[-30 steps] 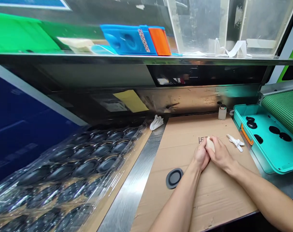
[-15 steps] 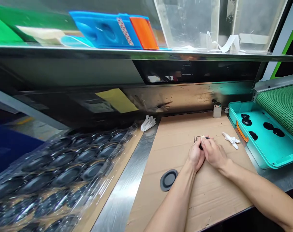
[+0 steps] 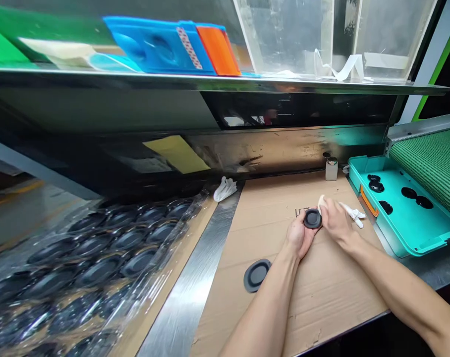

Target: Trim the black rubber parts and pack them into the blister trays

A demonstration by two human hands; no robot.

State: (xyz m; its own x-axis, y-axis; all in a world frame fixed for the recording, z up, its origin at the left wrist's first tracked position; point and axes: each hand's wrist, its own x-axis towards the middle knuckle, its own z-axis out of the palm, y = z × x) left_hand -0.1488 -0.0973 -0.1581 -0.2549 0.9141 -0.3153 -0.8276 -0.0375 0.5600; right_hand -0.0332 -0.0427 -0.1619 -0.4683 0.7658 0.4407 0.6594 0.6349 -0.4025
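Over the cardboard sheet (image 3: 262, 208), my left hand (image 3: 298, 235) holds a small round black part (image 3: 312, 218), its ringed face turned up. My right hand (image 3: 335, 220) is just to the right of the part, its fingers closed on a white cloth (image 3: 321, 203). A larger dark grey oval part (image 3: 256, 275) lies flat on the cardboard, left of my left forearm. Beyond my right hand lies a crumpled white piece (image 3: 355, 214).
At right a teal tray (image 3: 414, 238) holds several black round parts, beside a green conveyor belt (image 3: 433, 158). A small bottle (image 3: 331, 169) stands at the back. Clear plastic trays of black parts (image 3: 94, 253) fill the left. A metal shelf (image 3: 277, 87) spans above.
The round black part, mostly hidden between my hands before, now shows its face in my left hand. My right hand has moved slightly right, off the part, with the white cloth.
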